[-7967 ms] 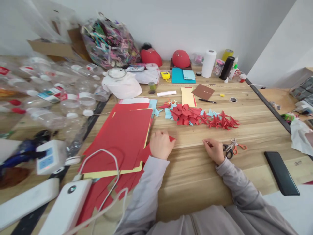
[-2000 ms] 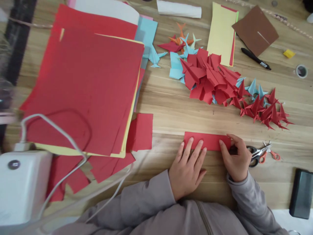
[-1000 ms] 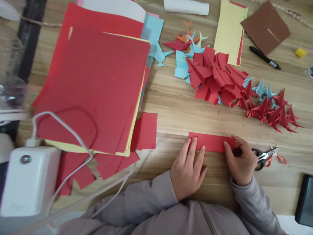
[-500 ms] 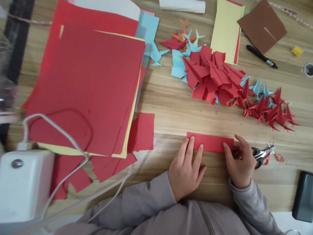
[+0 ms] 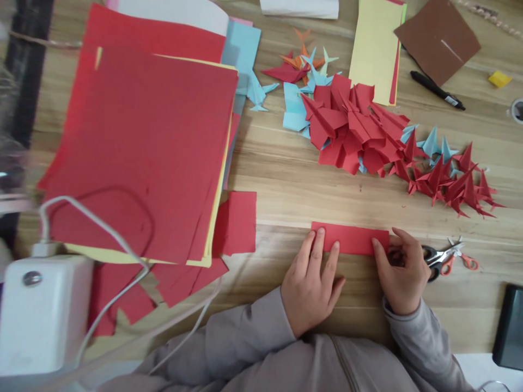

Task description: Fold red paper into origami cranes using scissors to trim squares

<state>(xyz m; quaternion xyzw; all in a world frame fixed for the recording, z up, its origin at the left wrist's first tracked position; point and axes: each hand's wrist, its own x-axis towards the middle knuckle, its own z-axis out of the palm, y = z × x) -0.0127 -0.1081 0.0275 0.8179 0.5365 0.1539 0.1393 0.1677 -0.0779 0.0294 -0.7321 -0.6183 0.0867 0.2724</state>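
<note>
A red paper rectangle point(image 5: 355, 238), long and narrow like a folded sheet, lies on the table before me. My left hand point(image 5: 312, 286) rests on its left end, fingers stretched out and pressing it flat. At the right end, my right hand point(image 5: 402, 269) has its thumb on top of the paper and its other fingers curled at the edge, gripping the corner. Just beyond the right hand are black-handled scissors point(image 5: 439, 260) and a smaller orange-handled pair point(image 5: 471, 262), the black handles partly hidden by my fingers.
A large stack of red sheets point(image 5: 143, 152) lies left, with red cut pieces point(image 5: 242, 222) beside it. A white charger point(image 5: 44, 313) trails cables. Folded red paper shapes point(image 5: 351, 125) and red cranes point(image 5: 453, 179) spread ahead. Yellow paper point(image 5: 373, 49), brown paper point(image 5: 437, 41) and a pen point(image 5: 437, 90) lie behind.
Both hands stay almost still on the red paper. The view has shifted very slightly; nothing has been picked up or let go.
</note>
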